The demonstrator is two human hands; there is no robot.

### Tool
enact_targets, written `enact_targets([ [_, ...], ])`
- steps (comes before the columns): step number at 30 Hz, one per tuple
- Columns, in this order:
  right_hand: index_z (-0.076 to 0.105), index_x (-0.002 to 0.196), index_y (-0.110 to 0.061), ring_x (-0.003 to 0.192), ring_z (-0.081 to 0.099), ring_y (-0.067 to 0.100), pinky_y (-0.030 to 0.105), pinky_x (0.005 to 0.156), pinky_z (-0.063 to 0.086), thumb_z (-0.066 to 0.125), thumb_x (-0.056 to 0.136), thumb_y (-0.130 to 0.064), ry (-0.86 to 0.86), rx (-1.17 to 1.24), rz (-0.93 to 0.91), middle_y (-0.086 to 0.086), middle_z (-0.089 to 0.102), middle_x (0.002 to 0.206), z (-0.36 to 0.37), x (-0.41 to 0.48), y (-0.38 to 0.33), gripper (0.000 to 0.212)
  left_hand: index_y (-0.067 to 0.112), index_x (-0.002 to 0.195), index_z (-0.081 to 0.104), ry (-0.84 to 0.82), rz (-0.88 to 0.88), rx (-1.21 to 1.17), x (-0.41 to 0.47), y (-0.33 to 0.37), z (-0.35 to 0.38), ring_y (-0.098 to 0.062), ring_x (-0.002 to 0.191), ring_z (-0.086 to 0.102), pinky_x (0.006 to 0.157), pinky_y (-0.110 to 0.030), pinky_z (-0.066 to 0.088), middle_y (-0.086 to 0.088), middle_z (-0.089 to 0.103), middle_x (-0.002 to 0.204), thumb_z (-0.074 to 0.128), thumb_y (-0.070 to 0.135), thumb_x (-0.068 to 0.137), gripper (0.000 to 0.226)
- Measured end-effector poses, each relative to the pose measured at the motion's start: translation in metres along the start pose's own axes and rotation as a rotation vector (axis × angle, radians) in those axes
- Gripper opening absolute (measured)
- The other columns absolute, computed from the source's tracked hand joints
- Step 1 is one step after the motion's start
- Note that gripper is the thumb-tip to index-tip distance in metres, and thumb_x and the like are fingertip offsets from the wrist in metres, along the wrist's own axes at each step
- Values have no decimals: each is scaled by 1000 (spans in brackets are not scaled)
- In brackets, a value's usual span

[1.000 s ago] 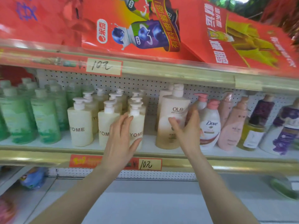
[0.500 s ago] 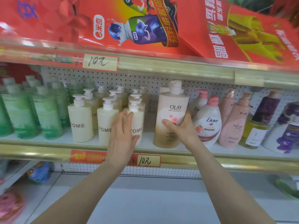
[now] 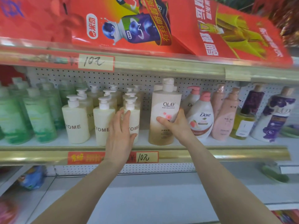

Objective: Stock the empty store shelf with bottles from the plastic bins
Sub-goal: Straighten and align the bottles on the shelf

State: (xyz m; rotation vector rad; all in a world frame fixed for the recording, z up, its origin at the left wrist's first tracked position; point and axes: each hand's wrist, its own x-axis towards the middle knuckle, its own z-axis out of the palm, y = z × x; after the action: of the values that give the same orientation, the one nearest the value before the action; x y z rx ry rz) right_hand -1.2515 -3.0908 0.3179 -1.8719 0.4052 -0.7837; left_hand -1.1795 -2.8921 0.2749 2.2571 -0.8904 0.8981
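A tall cream and tan Olay pump bottle (image 3: 163, 113) stands upright on the middle shelf (image 3: 210, 152). My right hand (image 3: 176, 125) grips its lower right side, thumb across the front label. My left hand (image 3: 120, 136) lies with straight fingers against the front of a cream pump bottle marked YOME (image 3: 134, 117), the rightmost of the front row of these bottles (image 3: 76, 122). A narrow gap on the shelf separates that bottle from the Olay bottle.
Green bottles (image 3: 37, 120) fill the shelf's left end. Dove (image 3: 201, 120), pink (image 3: 224, 120) and purple-flowered bottles (image 3: 273, 122) stand to the right. Red cartons (image 3: 145, 25) sit on the shelf above. A bare grey shelf (image 3: 153, 196) lies below my arms.
My right hand slid down the Olay bottle's side and its thumb came round the front. The left hand stayed on the YOME bottle. The view shifted slightly.
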Motion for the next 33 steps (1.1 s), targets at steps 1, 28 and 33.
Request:
enact_targets([
  [1,41,118,-18,103,58,4,36,96,49,86,71,-34,-11,10,-3,-12,59,110,0,0,0,67,3,146,30,-10,2,4,0,0,-1,-36,138,29,112,-42,34,-19,28,149,78,17,77,85],
  [28,57,129,-10,106,62,21,22,80,51,72,86,-22,-279,-165,-120,4,63,123,-29,155,-29,48,13,112,45,-233,-334,-522,68,77,15,-18,97,62,85,-41,51,2,64,106,80,43,72,61],
  [33,51,128,-12,91,61,16,17,68,51,73,85,-8,-235,55,-106,2,63,106,-29,148,-18,49,14,116,44,-252,-322,-581,69,77,13,-11,96,60,80,-29,49,11,60,102,78,34,76,57],
])
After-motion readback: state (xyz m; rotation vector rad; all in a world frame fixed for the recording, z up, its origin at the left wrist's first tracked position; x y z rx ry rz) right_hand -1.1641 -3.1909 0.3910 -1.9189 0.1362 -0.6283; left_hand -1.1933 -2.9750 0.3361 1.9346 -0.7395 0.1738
